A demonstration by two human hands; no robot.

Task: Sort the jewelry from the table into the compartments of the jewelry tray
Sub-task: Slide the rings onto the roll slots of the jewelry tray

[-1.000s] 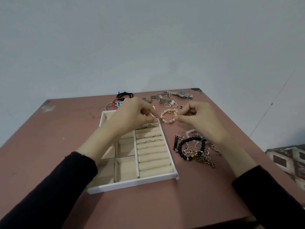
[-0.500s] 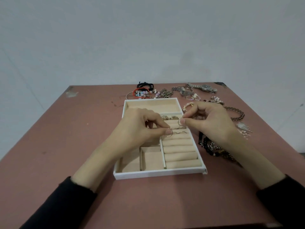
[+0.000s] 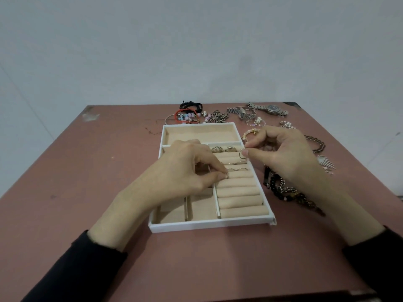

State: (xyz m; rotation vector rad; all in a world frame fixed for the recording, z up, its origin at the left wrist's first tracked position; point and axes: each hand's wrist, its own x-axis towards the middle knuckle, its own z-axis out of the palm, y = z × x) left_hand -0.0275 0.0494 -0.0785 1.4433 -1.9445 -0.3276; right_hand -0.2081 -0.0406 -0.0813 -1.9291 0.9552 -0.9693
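White jewelry tray [image 3: 209,226], beige lining, under the left hand [image 3: 187,171]. The ring [image 3: 242,154] in the right hand [image 3: 283,153] glints silver. Beyond the hands: a red cord [image 3: 179,114], black cords [image 3: 192,105], pink beads [image 3: 190,115], a steel-grey watch [image 3: 273,109]. Black beads [image 3: 272,186] by the right wrist. Dusty-pink desk [image 3: 87,182], black sleeves [image 3: 76,271].

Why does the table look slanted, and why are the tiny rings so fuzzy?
Head view: the wide-angle lens splays the table edges outward. Head view: light is soft, shadows faint, no glare. Head view: the ring pinched in the right hand and those in the jewelry tray look smeared.
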